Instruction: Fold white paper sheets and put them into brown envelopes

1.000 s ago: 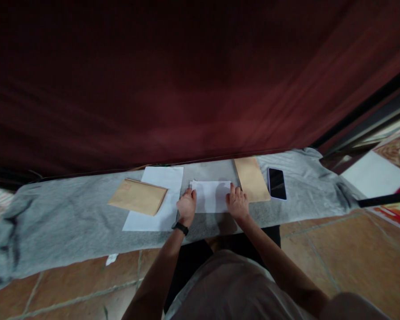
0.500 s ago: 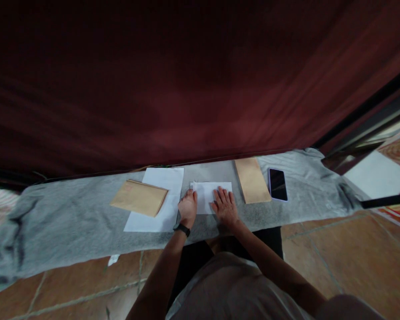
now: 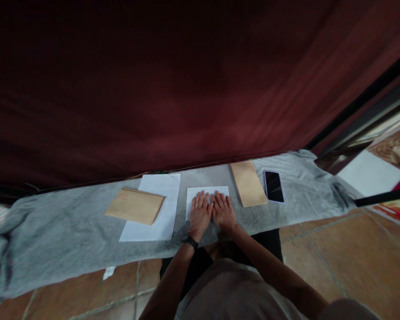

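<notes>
A small white sheet of paper, perhaps folded, lies on the grey cloth in front of me. My left hand rests flat on it, fingers spread a little and pointing away from me. Beside it, my right hand also presses flat on the paper, the thumbs touching or nearly so. Neither hand grips anything. To the left are brown envelopes, stacked partly over larger white paper. Another brown envelope lies just right of my right hand.
A phone lies right of the single envelope. The grey cloth covers a long, narrow surface along a dark red curtain. A white scrap is on the tiled floor. A dark bar stands at the right.
My left hand has opened from a closed shape and moved right, onto the paper beside my right hand. The view has shifted slightly.
</notes>
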A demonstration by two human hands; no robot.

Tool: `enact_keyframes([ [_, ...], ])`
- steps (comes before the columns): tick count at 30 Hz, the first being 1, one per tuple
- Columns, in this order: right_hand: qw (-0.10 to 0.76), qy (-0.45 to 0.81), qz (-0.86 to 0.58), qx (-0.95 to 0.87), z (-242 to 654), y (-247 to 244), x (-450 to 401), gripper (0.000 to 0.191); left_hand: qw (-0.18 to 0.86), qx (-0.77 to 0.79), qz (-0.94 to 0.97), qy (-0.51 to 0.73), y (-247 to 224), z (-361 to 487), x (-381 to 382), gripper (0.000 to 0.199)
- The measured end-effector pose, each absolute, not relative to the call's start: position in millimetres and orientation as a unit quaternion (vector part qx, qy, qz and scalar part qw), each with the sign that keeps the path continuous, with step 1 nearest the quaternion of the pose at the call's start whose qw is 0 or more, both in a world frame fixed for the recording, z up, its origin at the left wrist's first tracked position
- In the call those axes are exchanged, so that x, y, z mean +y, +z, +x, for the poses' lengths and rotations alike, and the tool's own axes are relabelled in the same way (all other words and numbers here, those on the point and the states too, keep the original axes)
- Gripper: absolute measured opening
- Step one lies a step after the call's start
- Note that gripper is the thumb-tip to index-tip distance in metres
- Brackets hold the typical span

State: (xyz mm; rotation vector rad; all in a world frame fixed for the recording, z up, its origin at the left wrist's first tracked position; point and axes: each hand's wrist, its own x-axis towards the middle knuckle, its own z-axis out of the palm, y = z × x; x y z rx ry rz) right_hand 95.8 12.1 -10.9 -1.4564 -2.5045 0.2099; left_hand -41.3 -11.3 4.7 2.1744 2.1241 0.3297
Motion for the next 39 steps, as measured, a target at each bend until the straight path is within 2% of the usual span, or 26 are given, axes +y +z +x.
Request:
enact_keyframes([
  [5,0.143,0.103,-0.524,-0.834,86,-7,23,0.051,0.025,0.697,0.709,0.103,-10,-45,-10,0.056],
  [9,0.167,0.119,-0.472,-0.858,68,-1,33,0.050,0.020,0.690,0.717,0.099,-16,-46,-9,0.061],
  [19,0.144,0.058,-0.503,-0.850,89,-9,39,0.053,0.013,0.721,0.685,0.102,-9,-45,-9,0.056],
  [26,0.150,0.028,-0.547,-0.823,111,-12,41,0.055,-0.022,0.771,0.624,0.129,-8,-66,-15,0.060],
  [33,0.147,0.038,-0.557,-0.817,111,-12,39,0.056,-0.041,0.777,0.616,0.120,-1,-53,-34,0.060],
  [39,0.111,0.078,-0.552,-0.823,104,8,54,0.052,0.011,0.714,0.695,0.078,-2,-39,-52,0.053],
])
